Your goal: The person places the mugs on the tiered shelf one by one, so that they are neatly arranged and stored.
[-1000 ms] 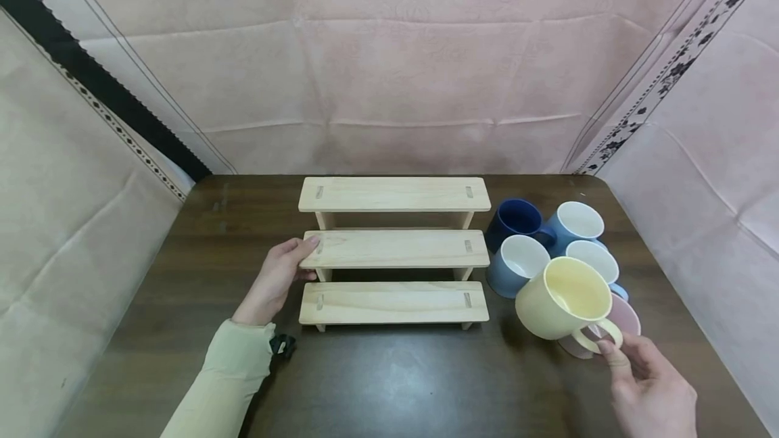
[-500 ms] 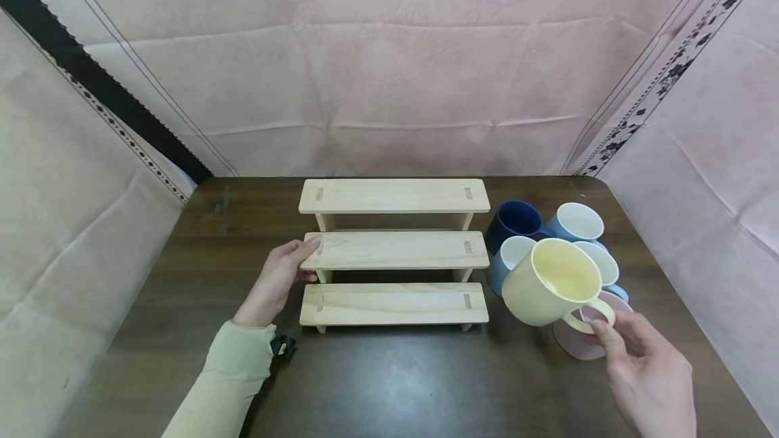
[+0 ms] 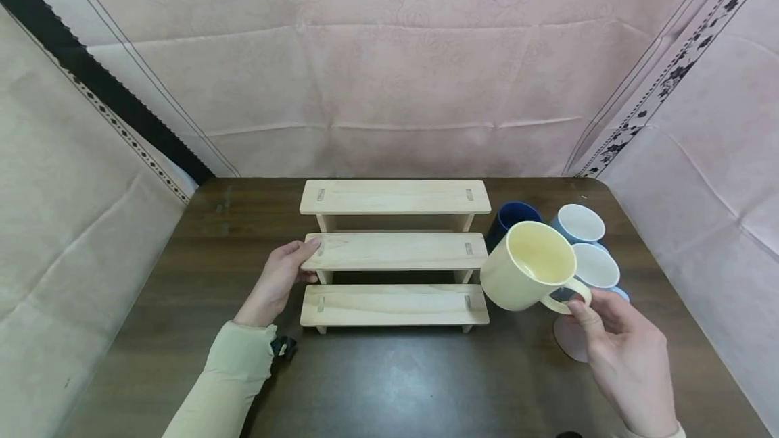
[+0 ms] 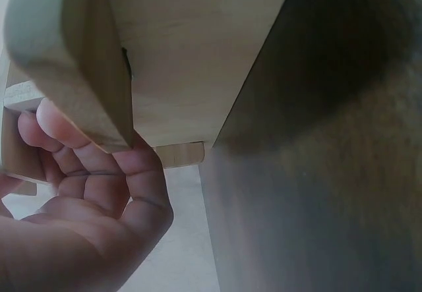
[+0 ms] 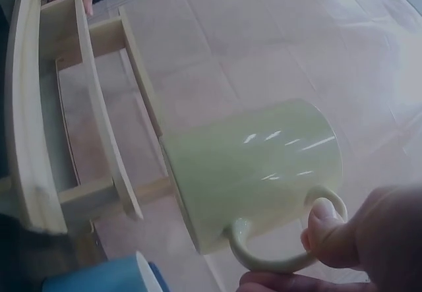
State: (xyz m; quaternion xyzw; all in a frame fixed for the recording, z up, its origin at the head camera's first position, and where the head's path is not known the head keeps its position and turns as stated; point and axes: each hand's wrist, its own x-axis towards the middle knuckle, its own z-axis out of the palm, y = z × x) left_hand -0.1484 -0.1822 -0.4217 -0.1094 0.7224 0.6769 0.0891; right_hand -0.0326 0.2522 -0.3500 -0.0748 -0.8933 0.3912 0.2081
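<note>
Holding the yellow mug (image 3: 526, 282) up by its handle, my right hand (image 3: 627, 353) has its fingers pinched tight, just beside the right end of the wooden rack (image 3: 395, 250). My left hand (image 3: 281, 279) grips the rack's middle tier. It looks early: one mug in hand, none on the rack yet, and at least four others, including the dark blue mug (image 3: 500, 224) and pink mug (image 3: 570, 338), waiting toward the right edge of the worktop (image 3: 389, 394).

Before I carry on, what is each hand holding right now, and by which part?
The right hand holds the yellow mug by its handle; the left hand grips the wooden rack by the left end of its middle shelf.
</note>
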